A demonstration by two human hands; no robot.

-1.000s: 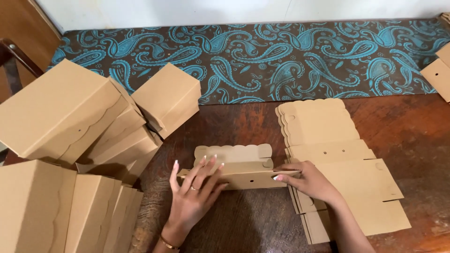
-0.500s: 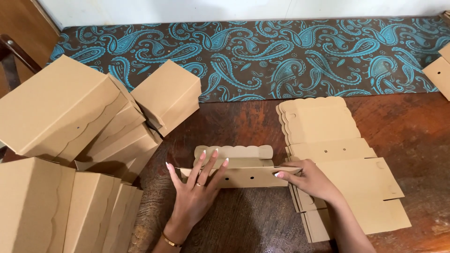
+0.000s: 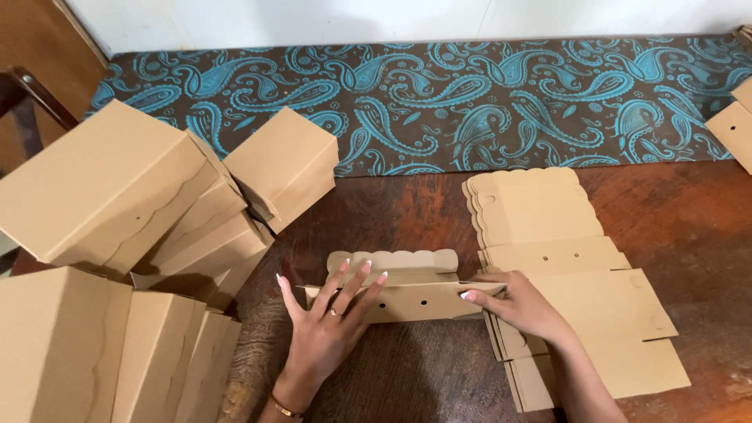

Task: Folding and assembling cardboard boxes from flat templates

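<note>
A flat brown cardboard box blank (image 3: 415,291) with a scalloped far edge lies on the dark wooden table (image 3: 407,211), partly folded along its length. My left hand (image 3: 329,325) lies flat on its left part, fingers spread and pressing down. At the blank's right end, my right hand (image 3: 517,304) pinches the folded panel between thumb and fingers. Just right of it sits a stack of unfolded scalloped blanks (image 3: 564,266), with my right wrist resting over its near part.
Several assembled brown boxes (image 3: 117,196) are piled at the left, more (image 3: 102,352) at the near left. A blue paisley cloth (image 3: 439,94) covers the table's far part. Another box (image 3: 736,129) shows at the right edge. A dark chair arm (image 3: 31,86) is far left.
My left hand has slid a little right and up along the blank, fingers spreading. The front panel now stands folded up more. My right hand has kept its hold at the right end.
</note>
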